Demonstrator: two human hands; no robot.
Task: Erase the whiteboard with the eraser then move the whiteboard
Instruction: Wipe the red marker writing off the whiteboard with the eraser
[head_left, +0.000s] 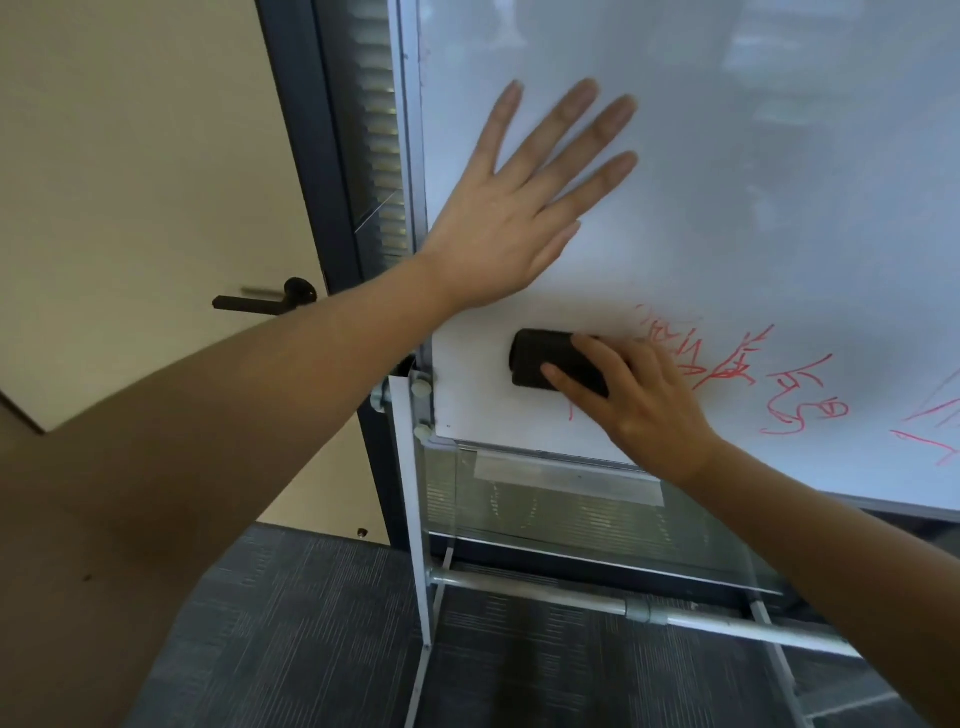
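A black eraser (558, 364) is held flat against the lower left corner of a whiteboard (753, 182) by the right hand (644, 400). The fingers are curled over the eraser's right end, thumb below, so the grip is clamped on that end only, and the left half of the eraser juts out past the fingertips. Red writing (727, 364) lies just right of the eraser, partly hidden under the hand, and runs on toward the right edge of the view; some strokes look already smeared, though blur makes this hard to confirm. Higher up, the left hand (514, 218) is laid flat on the board near its left frame, fingers straight and spread, gripping nothing.

Risks, as judged: the eraser could twist out of so off-centre a hold under hard rubbing. The board sits on a light metal stand (519, 582), so uneven pressure might swing or shift it if the bracing hand slips. Writing far right may be missed.
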